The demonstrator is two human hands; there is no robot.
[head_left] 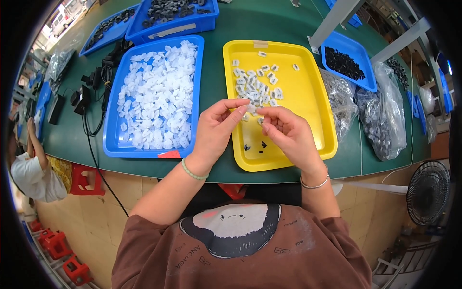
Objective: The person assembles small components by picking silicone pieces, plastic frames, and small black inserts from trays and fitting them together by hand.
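Both my hands meet over the left part of a yellow tray (308,96). Between the thumb and forefinger of my left hand (217,126) is a small whitish plastic piece (251,109). My right hand (292,137) is closed in a pinch close beside that piece; whatever its fingertips hold is too small to make out. Just beyond my fingers lies a loose heap of small white-grey plastic parts (252,83). A few tiny black bits (263,144) lie in the tray's near left part.
Left of the yellow tray, a blue tray (126,151) holds many translucent white pieces. Black cables (103,91) run beside it. A blue bin (197,24) of dark rings stands behind. At right are a blue tray of black parts (344,62), plastic bags (382,115) and metal posts (332,26).
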